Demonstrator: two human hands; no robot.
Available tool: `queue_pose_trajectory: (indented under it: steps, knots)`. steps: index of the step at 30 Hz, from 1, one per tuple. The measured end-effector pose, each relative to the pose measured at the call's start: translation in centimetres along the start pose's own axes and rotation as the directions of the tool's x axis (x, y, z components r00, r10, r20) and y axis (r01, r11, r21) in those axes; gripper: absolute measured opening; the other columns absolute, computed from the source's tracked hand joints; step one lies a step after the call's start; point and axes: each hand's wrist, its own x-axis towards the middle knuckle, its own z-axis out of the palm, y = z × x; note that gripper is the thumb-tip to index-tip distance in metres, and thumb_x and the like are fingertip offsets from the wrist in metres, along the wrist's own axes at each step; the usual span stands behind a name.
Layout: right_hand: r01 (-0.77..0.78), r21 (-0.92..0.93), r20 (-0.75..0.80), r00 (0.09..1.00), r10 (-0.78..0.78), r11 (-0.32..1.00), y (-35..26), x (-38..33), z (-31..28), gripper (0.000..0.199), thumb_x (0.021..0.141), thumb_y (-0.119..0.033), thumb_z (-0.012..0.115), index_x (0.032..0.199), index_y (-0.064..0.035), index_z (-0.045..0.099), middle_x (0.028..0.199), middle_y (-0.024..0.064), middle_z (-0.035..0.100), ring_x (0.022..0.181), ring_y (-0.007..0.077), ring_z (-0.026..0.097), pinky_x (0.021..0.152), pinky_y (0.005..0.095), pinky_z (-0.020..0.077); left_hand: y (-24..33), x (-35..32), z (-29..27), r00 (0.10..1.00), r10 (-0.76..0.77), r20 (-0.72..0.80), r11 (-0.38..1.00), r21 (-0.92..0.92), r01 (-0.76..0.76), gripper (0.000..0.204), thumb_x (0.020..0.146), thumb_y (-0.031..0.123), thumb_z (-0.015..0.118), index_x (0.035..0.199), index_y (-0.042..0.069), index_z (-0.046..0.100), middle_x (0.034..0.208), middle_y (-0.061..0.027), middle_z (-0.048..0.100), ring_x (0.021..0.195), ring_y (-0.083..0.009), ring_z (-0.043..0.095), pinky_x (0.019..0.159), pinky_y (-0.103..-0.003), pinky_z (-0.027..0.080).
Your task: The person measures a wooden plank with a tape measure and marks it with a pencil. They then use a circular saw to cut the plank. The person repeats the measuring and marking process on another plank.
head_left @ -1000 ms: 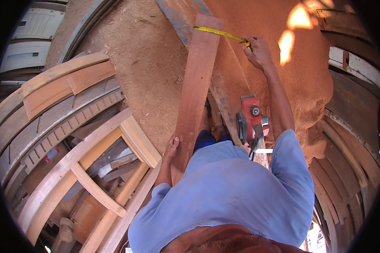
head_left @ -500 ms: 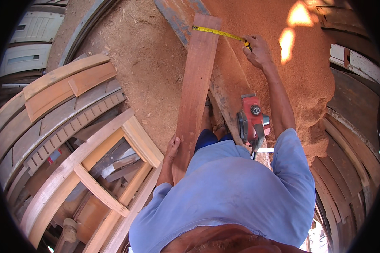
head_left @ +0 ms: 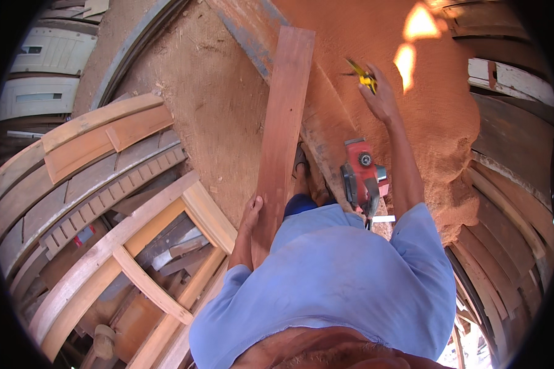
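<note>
A long reddish-brown board (head_left: 286,117) stretches away from my body, its far end beside the sawdust. My left hand (head_left: 251,212) is closed on the board's left edge near my waist. Off to the right of the far end, my right hand (head_left: 380,95) grips a yellow and black tape measure (head_left: 368,80). Only a short, motion-blurred piece of its blade sticks out, apart from the board. A red electric planer (head_left: 363,175) rests on the wooden beam (head_left: 326,144), between the board and my right forearm.
Orange sawdust (head_left: 440,135) is heaped on the right, with stacked planks (head_left: 505,246) beyond it. To the left lean a wooden frame (head_left: 123,246) and several slatted panels (head_left: 111,144). Pale panels (head_left: 55,49) lie at the far left. A curved grey strip (head_left: 126,49) crosses the ground.
The yellow blade that lay across the board's far end has come off it and drawn back into the tape measure. My right hand has moved slightly nearer; my left still holds the board.
</note>
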Motion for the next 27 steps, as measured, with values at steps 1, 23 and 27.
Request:
queue_pose_trajectory:
  steps: [1, 23, 27]
  knots:
    - [-0.062, -0.013, -0.038, 0.997, 0.062, 0.998, 0.9, -1.5, -1.0, 0.063, 0.090, -0.027, 0.067, 0.145, -0.0050, 0.045, 0.138, 0.0257, 0.054, 0.128, 0.0415, 0.052, 0.109, 0.0463, 0.0415, 1.2, 1.1, 0.0, 1.000, 0.012, 0.006, 1.000, 0.008, -0.012, 0.080, 0.098, 0.059, 0.053, 0.148, -0.003, 0.045, 0.144, -0.0154, 0.055, 0.135, -0.0250, 0.047, 0.115, -0.036, 0.033]
    - [-0.949, 0.078, -0.089, 0.300, 0.950, 0.307, 29.0, -66.8, 1.2, 0.105, 0.075, -0.038, 0.077, 0.149, 0.0140, 0.026, 0.144, 0.0389, 0.042, 0.139, 0.0446, 0.042, 0.116, 0.0434, 0.0346, -0.5, 3.4, -1.0, 0.985, -0.108, 0.131, 0.969, -0.209, 0.134, 0.095, 0.089, 0.069, 0.060, 0.154, 0.004, 0.035, 0.149, -0.0178, 0.050, 0.134, -0.0311, 0.050, 0.113, -0.046, 0.040]
    - [-0.932, 0.044, -0.054, 0.357, 0.933, 0.359, 26.7, -64.3, 2.2, 0.094, 0.077, -0.039, 0.074, 0.146, 0.0116, 0.034, 0.134, 0.0372, 0.052, 0.127, 0.0441, 0.052, 0.108, 0.0455, 0.0421, -0.5, 3.0, 0.9, 0.999, 0.031, 0.026, 1.000, -0.004, -0.031, 0.091, 0.087, 0.063, 0.068, 0.146, -0.002, 0.043, 0.133, -0.0180, 0.060, 0.122, -0.0273, 0.058, 0.104, -0.041, 0.047]
